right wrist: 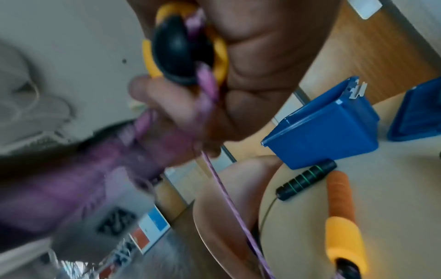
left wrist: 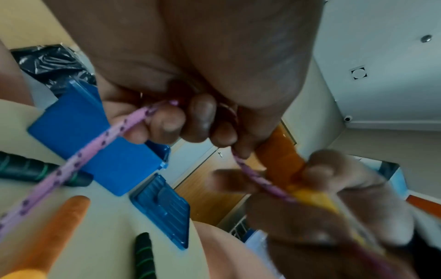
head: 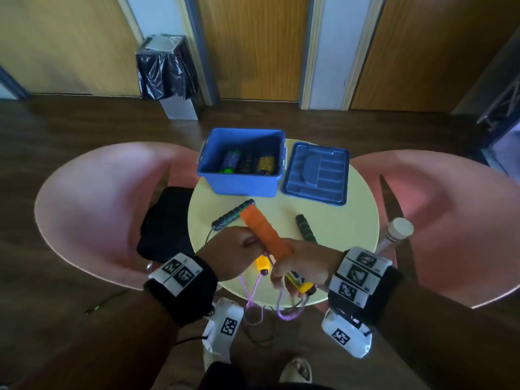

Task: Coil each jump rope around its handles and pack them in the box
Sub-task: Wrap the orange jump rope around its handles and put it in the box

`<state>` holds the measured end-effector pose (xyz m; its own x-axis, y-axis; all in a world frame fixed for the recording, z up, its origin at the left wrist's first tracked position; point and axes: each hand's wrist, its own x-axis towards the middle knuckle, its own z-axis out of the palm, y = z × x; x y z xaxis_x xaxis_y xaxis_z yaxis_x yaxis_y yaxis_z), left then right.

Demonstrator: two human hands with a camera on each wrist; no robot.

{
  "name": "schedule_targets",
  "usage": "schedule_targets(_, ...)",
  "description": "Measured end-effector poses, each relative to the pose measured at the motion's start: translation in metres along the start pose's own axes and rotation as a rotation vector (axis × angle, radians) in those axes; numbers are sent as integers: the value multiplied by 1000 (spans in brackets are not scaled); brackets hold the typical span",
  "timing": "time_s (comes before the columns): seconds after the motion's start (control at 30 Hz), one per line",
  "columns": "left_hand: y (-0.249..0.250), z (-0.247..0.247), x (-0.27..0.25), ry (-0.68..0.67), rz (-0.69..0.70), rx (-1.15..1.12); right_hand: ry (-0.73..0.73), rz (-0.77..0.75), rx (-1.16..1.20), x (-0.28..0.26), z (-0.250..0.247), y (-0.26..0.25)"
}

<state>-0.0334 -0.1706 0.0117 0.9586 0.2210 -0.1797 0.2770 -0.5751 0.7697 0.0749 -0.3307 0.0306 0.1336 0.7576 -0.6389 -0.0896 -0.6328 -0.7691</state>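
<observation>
My left hand [head: 233, 249] pinches the purple rope [head: 253, 291] of the orange-handled jump rope, fingers [left wrist: 190, 117] curled round it. Close beside it, my right hand [head: 304, 266] grips one orange handle [left wrist: 281, 160] whose yellow end [head: 302, 287] pokes out below. The other orange handle [head: 253, 220] lies on the round yellow table [head: 337, 235]. Purple loops hang off the table's near edge. A black jump rope's green-ringed handles [head: 233, 213] [head: 305, 228] lie on the table. The open blue box [head: 242, 184] behind holds several coiled ropes [head: 230, 161].
The blue lid [head: 315, 175] lies right of the box. Pink chairs [head: 98, 206] [head: 450, 220] flank the table; a black bag [head: 166, 223] sits on the left one. A capped bottle [head: 396, 229] stands at the table's right edge. A lined bin [head: 166, 68] stands by the wall.
</observation>
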Motion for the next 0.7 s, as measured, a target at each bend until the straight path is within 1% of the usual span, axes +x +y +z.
schedule_targets(0.03, -5, -2, -3, 9, -12, -12, -21, -25, 52, -3, -1, -4)
schedule_targets(0.1, -23, -2, -12, 43, -103, -104, -30, -136, 140, -10, -6, -13)
schedule_targets(0.13, -36, 1, -17, 52, -155, -174, -14, -200, 214, -13, -10, -16)
schedule_targets(0.17, -49, 5, -24, 50, -206, -190, 28, -239, 313, -17, -15, -20)
schedule_targets(0.23, -75, 16, -42, 42, -300, -82, 142, -338, 591, -25, -25, -30)
schedule_targets(0.27, -91, 21, -52, 43, -367, -52, 220, -413, 722, -28, -32, -34)
schedule_targets(0.3, -106, 28, -63, 35, -419, -50, 323, -478, 794, -31, -40, -38)
schedule_targets(0.37, -137, 39, -86, -47, -503, 52, 519, -543, 839, -35, -57, -43)
schedule_targets(0.4, -148, 42, -98, -43, -538, 68, 590, -553, 842, -35, -65, -43)
schedule_targets(0.43, -157, 43, -106, -14, -567, 58, 629, -562, 843, -36, -69, -44)
schedule_targets(0.47, -160, 41, -114, 32, -590, 23, 641, -577, 852, -36, -70, -43)
schedule_targets(0.5, -163, 38, -120, 74, -602, -13, 622, -599, 868, -36, -69, -43)
schedule_targets(0.6, -160, 25, -128, 238, -627, -106, 468, -633, 986, -33, -60, -41)
schedule_targets(0.63, -160, 20, -130, 281, -623, -139, 430, -611, 1007, -30, -56, -41)
schedule_targets(0.7, -158, 8, -135, 364, -627, -188, 424, -488, 937, -19, -47, -39)
